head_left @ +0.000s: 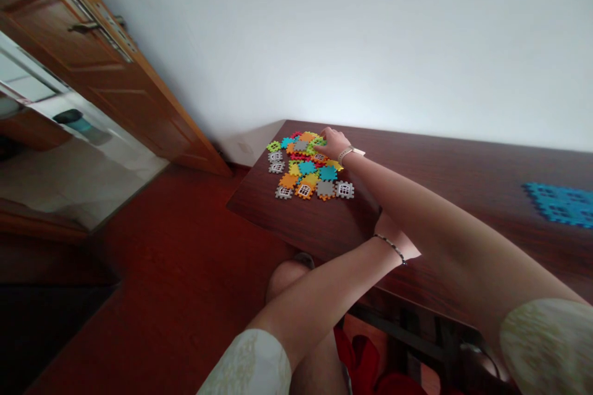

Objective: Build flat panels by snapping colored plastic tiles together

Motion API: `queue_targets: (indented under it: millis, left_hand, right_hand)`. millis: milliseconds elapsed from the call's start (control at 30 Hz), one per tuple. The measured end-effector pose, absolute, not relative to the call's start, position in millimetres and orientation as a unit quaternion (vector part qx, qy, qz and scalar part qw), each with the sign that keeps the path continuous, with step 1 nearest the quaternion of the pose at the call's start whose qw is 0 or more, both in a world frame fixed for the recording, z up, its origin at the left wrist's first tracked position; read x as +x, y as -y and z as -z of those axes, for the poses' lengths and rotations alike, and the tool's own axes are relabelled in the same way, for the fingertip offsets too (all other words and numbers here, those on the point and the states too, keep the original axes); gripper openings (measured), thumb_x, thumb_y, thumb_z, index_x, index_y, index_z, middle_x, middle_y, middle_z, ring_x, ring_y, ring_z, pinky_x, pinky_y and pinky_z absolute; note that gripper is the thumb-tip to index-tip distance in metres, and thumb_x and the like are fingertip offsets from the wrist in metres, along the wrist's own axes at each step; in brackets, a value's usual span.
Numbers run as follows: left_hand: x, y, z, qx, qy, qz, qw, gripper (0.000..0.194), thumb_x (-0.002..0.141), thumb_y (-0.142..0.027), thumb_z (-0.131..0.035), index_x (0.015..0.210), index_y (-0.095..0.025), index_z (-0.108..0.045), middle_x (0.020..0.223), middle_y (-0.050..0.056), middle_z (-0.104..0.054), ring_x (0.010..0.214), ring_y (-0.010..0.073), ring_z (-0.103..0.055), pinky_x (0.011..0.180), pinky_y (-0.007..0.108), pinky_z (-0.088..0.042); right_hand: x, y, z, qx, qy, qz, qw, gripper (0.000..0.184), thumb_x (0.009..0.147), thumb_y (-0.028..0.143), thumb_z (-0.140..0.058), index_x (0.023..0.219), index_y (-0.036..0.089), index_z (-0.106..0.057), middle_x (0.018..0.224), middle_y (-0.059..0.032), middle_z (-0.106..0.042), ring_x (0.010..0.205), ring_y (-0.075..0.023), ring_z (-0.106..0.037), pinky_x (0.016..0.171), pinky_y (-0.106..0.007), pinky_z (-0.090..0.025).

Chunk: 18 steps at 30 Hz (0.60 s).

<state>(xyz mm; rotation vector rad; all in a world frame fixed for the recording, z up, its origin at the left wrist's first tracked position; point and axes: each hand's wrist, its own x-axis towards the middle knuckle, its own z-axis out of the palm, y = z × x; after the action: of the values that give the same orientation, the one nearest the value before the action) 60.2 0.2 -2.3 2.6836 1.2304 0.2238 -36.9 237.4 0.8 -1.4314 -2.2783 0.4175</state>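
A plain white wall (324, 24) fills 12 o'clock, brightest in a soft glow just above the dark wood-grained desk (463, 163), which stretches from the centre toward 3 o'clock. At 10 o'clock a panelled wooden door (123, 95) stands open — its metal handle (86, 26) facing the room — with paler flooring (41, 182) beyond at 9. Reddish-brown floor (180, 247) spreads at 8 o'clock, dimly lit.
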Motion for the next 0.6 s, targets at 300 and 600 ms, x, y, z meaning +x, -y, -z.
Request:
queue_targets:
  millis: [300, 600]
  left_hand:
    - [62.2, -2.4, 9.1, 0.901, -0.421, -0.074, 0.067, 0.062, 0.1, -0.031, -0.059, 0.161, -0.025, -0.055, 0.175, 0.007, -0.043, 0.164, 0.0372, -0.029, 0.135, 0.058, -0.028]
    - [59.1, 5.9, -4.8, 0.862, -0.48, -0.154, 0.051, 0.054, 0.108, -0.032, -0.048, 0.161, -0.017, -0.054, 0.159, 0.019, -0.059, 0.148, 0.0414, -0.05, 0.122, 0.068, -0.041]
  right_hand:
    - [-36.5, -226.3, -13.6, -0.493, 0.819, -0.168, 0.243, 0.059, 0.08, 0.032, -0.071, 0.137, 0.02, -0.058, 0.13, -0.0167, -0.074, 0.121, -0.0394, -0.066, 0.103, -0.056, -0.056]
    - [12.5, -155.0, -64.1, -0.38, 0.859, -0.163, 0.302, 0.067, 0.088, 0.033, -0.065, 0.15, 0.021, -0.043, 0.14, -0.0144, -0.071, 0.13, -0.0342, -0.064, 0.113, -0.051, -0.051]
